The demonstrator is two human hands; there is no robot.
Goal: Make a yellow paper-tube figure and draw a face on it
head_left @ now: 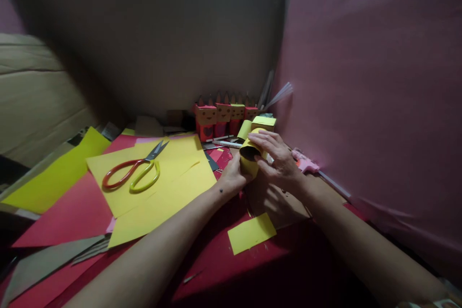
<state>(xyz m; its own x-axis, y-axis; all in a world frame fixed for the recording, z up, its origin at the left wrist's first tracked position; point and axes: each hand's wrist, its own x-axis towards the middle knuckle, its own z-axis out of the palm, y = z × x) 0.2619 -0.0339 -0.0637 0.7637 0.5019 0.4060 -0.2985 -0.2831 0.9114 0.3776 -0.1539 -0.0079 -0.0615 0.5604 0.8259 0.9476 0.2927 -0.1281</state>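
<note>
Both hands hold a yellow paper tube (249, 166), tilted so its dark open end faces me. My left hand (233, 173) is closed round its lower left side. Over the top and right side curl the fingers of my right hand (276, 156), the thumb at the rim of the opening. Just behind it are a smaller yellow paper roll (244, 129) and a box with a yellow top (264, 121). A yellow paper rectangle (251, 233) lies in front of the hands, beside a piece of brown cardboard (277, 204).
Scissors (146, 166) lie partly spread on yellow sheets (180, 187) at left, with red paper (72, 214) beneath. Several cardboard figures with faces (207, 118) stand at the back. A pink glue gun (306, 161) rests by the pink wall (375, 106) at right.
</note>
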